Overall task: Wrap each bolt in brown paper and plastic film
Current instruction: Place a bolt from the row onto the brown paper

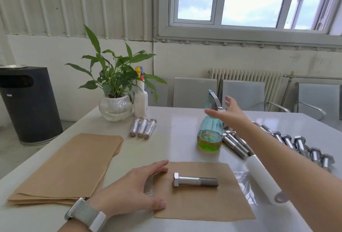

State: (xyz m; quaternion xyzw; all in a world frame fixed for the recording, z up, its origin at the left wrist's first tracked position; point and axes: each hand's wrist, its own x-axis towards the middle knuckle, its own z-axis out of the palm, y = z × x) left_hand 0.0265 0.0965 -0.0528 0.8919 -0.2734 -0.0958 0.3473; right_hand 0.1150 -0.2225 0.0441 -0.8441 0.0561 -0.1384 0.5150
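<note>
Head view: bolt (195, 180) lies flat near the centre of a brown paper sheet (203, 204), head to the left, with clear plastic film (246, 185) showing at the sheet's left and right edges. The left hand (133, 189) rests with relaxed, extended fingers on the sheet's left edge, holding it down. The right hand (224, 114) is open and empty, reaching beside the spray bottle (210, 133). Three wrapped bolts (142, 127) lie near the plant; loose bolts (296, 146) lie to the right.

Step in hand, as judged: spraying precedes wrapping. The next move calls for a firm grip on the bottle neck, without tipping it.
</note>
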